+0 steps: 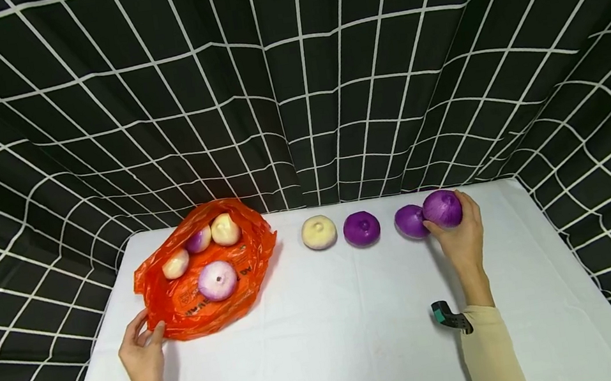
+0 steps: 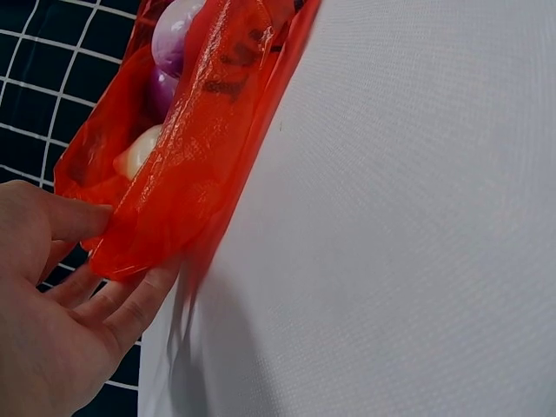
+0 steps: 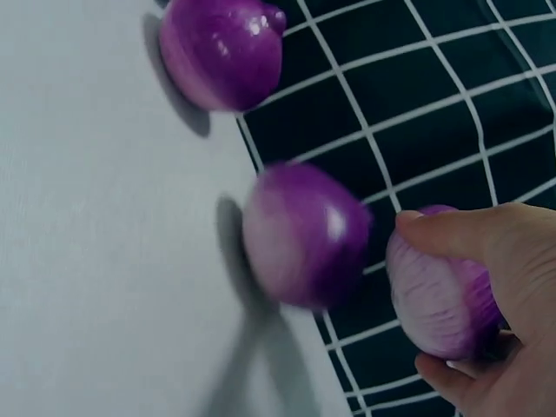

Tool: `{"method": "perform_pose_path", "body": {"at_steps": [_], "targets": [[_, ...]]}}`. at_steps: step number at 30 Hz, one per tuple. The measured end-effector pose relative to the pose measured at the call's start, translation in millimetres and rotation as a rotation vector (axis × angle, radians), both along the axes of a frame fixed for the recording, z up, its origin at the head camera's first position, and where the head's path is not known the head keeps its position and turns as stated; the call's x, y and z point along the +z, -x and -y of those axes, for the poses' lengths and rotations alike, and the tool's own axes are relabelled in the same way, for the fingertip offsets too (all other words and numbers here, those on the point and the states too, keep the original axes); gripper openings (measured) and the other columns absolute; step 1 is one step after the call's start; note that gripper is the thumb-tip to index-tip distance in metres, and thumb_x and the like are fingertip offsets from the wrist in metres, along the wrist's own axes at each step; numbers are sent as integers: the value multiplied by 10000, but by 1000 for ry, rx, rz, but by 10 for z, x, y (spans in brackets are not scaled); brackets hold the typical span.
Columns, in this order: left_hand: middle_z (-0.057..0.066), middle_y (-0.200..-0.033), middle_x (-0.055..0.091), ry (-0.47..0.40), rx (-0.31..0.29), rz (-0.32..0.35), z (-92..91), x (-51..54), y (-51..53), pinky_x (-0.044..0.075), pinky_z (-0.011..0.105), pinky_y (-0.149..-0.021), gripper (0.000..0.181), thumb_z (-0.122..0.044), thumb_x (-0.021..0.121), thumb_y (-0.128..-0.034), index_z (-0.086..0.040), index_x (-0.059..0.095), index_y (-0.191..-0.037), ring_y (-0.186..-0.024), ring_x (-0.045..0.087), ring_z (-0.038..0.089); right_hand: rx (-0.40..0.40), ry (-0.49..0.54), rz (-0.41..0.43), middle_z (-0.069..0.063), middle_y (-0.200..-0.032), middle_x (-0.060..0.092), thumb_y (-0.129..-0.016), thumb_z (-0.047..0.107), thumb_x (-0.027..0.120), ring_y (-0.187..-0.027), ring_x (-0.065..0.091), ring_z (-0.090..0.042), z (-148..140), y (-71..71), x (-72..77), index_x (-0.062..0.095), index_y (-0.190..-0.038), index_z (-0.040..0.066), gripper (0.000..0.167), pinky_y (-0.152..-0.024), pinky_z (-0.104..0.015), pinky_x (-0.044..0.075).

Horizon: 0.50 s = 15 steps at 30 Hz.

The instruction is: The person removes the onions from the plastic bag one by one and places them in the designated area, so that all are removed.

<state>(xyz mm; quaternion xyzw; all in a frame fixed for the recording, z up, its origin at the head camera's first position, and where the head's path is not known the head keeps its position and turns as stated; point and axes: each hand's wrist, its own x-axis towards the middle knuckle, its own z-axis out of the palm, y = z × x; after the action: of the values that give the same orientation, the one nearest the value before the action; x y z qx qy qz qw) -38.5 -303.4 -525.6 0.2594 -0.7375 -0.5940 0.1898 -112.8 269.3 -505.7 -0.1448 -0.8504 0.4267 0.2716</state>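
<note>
My right hand (image 1: pixel 461 237) grips a purple onion (image 1: pixel 442 208) between thumb and fingers. In the right wrist view that onion (image 3: pixel 439 291) shows a paler streaked side. Just left of it in the head view, another purple onion (image 1: pixel 411 221) sits on the table. At the left, an orange-red plastic bag (image 1: pixel 258 248) lies with its mouth open. Its near left edge is pinched by my left hand (image 1: pixel 144 353), thumb on one side of the film and fingers on the other. Inside are a purple-and-white onion (image 1: pixel 217 280) and several smaller pale or purple ones.
A cream-coloured onion (image 1: pixel 319 232) and a dark purple onion (image 1: pixel 361 229) stand in a row along the back of the white table (image 1: pixel 347 333). A black curtain with a white grid (image 1: pixel 292 89) rises behind the table's far edge and at both sides.
</note>
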Motion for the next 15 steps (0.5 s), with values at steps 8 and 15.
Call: {"method": "perform_pose_path", "body": {"at_steps": [8, 15], "targets": [[-115, -1133, 550, 23, -20, 13, -15, -27, 10, 509, 79, -616, 442, 48, 633, -902, 22, 543, -1334, -729, 580, -53, -39, 4, 1, -230, -1438, 410, -702, 38, 859, -1343, 388, -406, -187, -85, -98, 441, -1424, 2, 835, -1141, -504, 296], [-20, -1195, 554, 25, -11, 39, -10, -31, 0, 502, 71, -614, 445, 26, 633, -913, 6, 539, -1348, -734, 574, -55, -39, 27, 61, -280, -1418, 416, -713, 58, 859, -1333, 387, -441, -302, -110, -263, 425, -1425, -28, 838, -1134, -529, 296]]}}
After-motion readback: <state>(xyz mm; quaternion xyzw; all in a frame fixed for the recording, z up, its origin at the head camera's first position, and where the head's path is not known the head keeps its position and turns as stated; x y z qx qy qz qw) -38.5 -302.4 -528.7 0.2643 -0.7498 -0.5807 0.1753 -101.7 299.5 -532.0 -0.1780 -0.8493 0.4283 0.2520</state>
